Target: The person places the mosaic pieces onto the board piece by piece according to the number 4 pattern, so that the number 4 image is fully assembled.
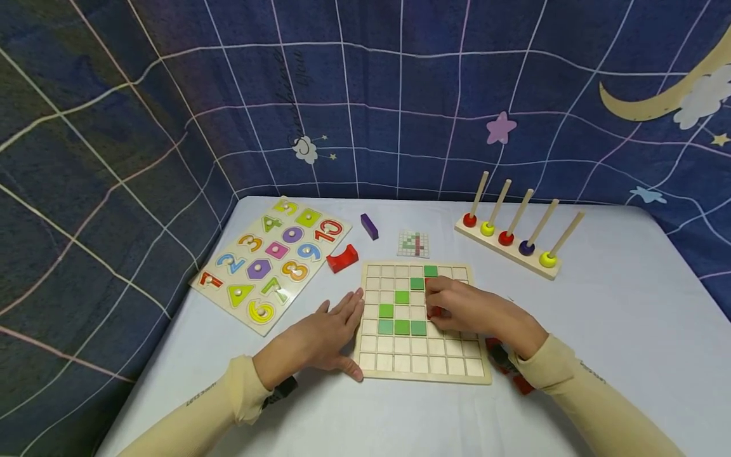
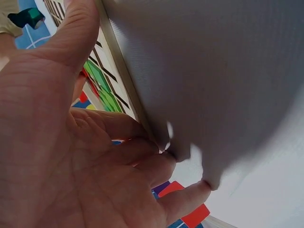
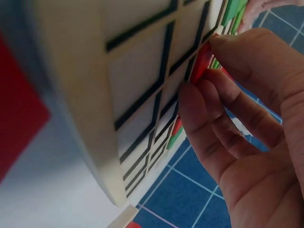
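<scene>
So the right hand (image 1: 468,311) is over the middle of the grid board (image 1: 422,365), fingers (image 3: 209,109) pinching a red tile (image 3: 202,61) that's touching the board surface just right of the green tiles (image 1: 402,327). The left hand (image 1: 325,336) lies flat with its fingers spread and relaxed against the board's left edge, looks like it's just bracing it. Progress-wise I'd say it's maybe a third in: seven or so green tiles form a diagonal plus a bottom row, the red part is only starting, and most cells are bare. More red tiles (image 1: 508,368) sit on the bench under the right wrist. The little pattern card (image 1: 414,243) lies just beyond the board, well past the fingertips.
</scene>
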Available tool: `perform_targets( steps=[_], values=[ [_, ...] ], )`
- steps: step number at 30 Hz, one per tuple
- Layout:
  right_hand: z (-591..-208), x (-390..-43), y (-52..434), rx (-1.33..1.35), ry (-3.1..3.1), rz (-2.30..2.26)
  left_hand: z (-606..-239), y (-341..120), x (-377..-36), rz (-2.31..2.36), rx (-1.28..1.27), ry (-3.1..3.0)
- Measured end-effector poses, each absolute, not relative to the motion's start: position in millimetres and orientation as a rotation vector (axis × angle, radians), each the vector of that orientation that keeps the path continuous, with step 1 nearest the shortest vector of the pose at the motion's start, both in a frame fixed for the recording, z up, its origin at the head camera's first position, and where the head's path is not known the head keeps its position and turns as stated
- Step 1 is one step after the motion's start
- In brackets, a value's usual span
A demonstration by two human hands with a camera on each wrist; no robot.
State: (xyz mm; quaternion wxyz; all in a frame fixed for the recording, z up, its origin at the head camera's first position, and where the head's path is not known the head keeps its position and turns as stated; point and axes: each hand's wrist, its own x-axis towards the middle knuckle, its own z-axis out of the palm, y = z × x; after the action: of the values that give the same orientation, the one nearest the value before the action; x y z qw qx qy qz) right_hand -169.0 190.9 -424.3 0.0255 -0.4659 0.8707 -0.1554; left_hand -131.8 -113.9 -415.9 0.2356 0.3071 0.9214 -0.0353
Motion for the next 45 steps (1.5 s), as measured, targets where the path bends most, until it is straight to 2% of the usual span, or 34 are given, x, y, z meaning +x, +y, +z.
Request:
perform_targets(
  steps=[20,33,45],
  values=[
    [-414.5,-159.5,209.9,-1.421,2.689,-0.447,-416.1,-113.7,-131.1,-0.082,0.851,2.535],
    [-414.5,-134.4,256.8,-1.25,2.741,-0.446,-417.0,-112.5,-131.6,-0.105,0.85,2.534],
    [-424.6,-116.9,282.8,-1.231,2.698,-0.526,-416.4,-112.6,-131.9,-0.092,0.856,2.53]
  ],
)
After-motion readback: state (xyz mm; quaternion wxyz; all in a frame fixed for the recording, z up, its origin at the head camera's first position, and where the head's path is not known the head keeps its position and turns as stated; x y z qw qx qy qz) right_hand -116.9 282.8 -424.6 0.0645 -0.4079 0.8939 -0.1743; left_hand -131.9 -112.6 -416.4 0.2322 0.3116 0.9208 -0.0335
